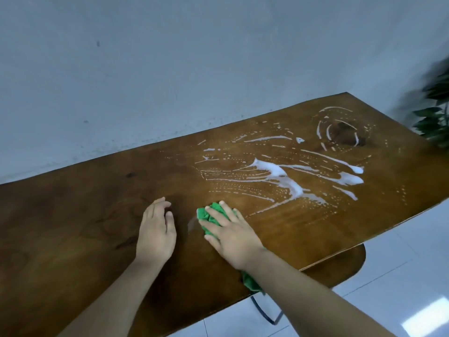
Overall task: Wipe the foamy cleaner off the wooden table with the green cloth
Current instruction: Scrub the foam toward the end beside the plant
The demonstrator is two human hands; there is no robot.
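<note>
A wooden table (pixel 85 215) runs from lower left to upper right against a wall. White foamy cleaner (pixel 284 176) lies in streaks and blobs over its right half, with thinner arcs farther right. My right hand (pixel 230 234) presses flat with spread fingers on a bunched green cloth (pixel 209 215) just left of the foam; another part of the cloth shows under my wrist near the table's front edge. My left hand (pixel 156 229) rests flat on the bare wood beside it, fingers straight, holding nothing.
A pale blue-grey wall (pixel 170 69) stands right behind the table. A leafy green plant (pixel 435 117) is at the far right end. White tiled floor (pixel 401 276) and a dark metal table leg (pixel 264 312) show below the front edge.
</note>
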